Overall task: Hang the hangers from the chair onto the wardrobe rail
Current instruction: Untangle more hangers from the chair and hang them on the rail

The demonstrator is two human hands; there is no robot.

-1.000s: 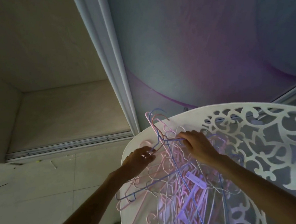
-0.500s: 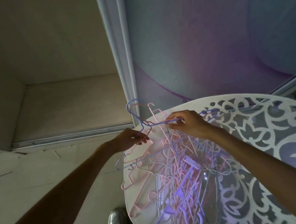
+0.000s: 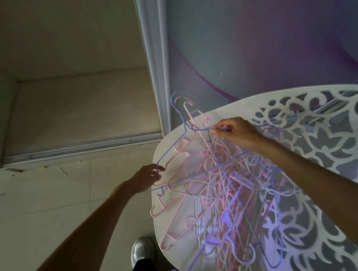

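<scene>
From the head view, my right hand (image 3: 237, 133) pinches the shoulder wire of a blue hanger (image 3: 176, 148) and my left hand (image 3: 148, 177) has its grip on that hanger's lower end at the chair (image 3: 318, 135) edge, with the rest of the hanger pile (image 3: 230, 198) tangled on the seat. I should lift slowly and shake it free of the pink ones hooked alongside before turning to the open wardrobe (image 3: 79, 105). No rail shows in this frame.
</scene>
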